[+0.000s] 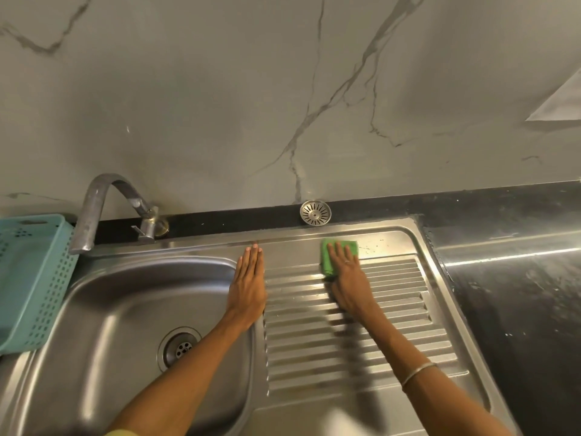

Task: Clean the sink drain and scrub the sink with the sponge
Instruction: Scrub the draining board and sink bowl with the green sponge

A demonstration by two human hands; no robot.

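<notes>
The right hand (345,278) lies flat, fingers straight and slightly spread, pressing a green sponge (336,253) onto the far flat strip of the ribbed drainboard (361,338) — a ring shows on one finger, a thin bangle (418,372) on the wrist. The left hand (248,284) rests palm-down with fingers straight and pressed together, on the steel strip between the drainboard and the sink basin (125,309). The open drain (179,348) sits in the basin floor; its round strainer (315,213) lies out on the black ledge behind — well apart from it. A curved tap (97,209) overhangs the basin's far left. A teal perforated basket (34,278) stands left. No writing is legible anywhere.
</notes>
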